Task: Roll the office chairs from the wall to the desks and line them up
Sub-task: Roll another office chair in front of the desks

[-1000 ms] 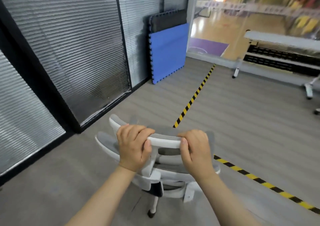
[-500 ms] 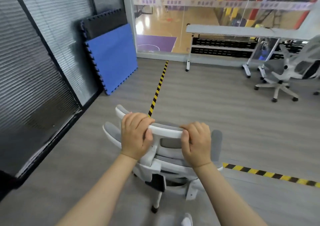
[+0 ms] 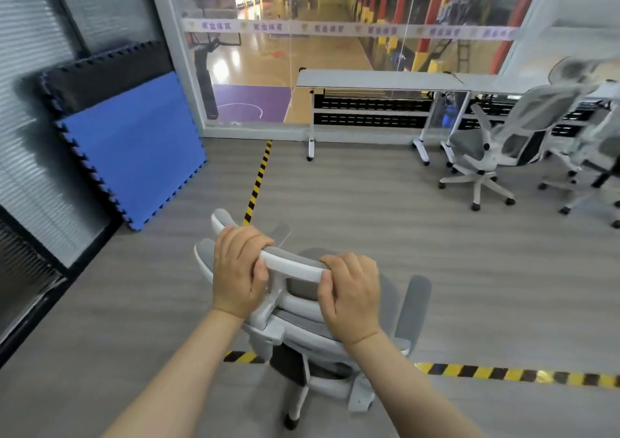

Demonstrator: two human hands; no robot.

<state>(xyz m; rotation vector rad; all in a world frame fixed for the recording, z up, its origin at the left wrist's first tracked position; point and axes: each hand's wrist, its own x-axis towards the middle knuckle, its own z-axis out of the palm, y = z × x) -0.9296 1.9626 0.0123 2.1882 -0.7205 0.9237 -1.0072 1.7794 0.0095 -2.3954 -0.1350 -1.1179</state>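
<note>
A white and grey office chair [image 3: 298,323] stands right in front of me, seen from behind and above. My left hand [image 3: 239,271] grips the left part of its top headrest bar. My right hand [image 3: 352,295] grips the right part of the same bar. Two more white mesh chairs, one [image 3: 496,142] nearer and one [image 3: 593,156] at the right edge, stand at a row of grey desks [image 3: 375,80] along the far glass wall.
Blue and black foam mats [image 3: 134,142] lean on the blinds at the left. Yellow-black floor tape runs away from me [image 3: 258,179] and across the floor [image 3: 503,372] behind the chair. Open grey floor lies between me and the desks.
The view has swung to the right with the chair, bringing the desks and the two other chairs into sight. Both hands keep their grip on the headrest bar.
</note>
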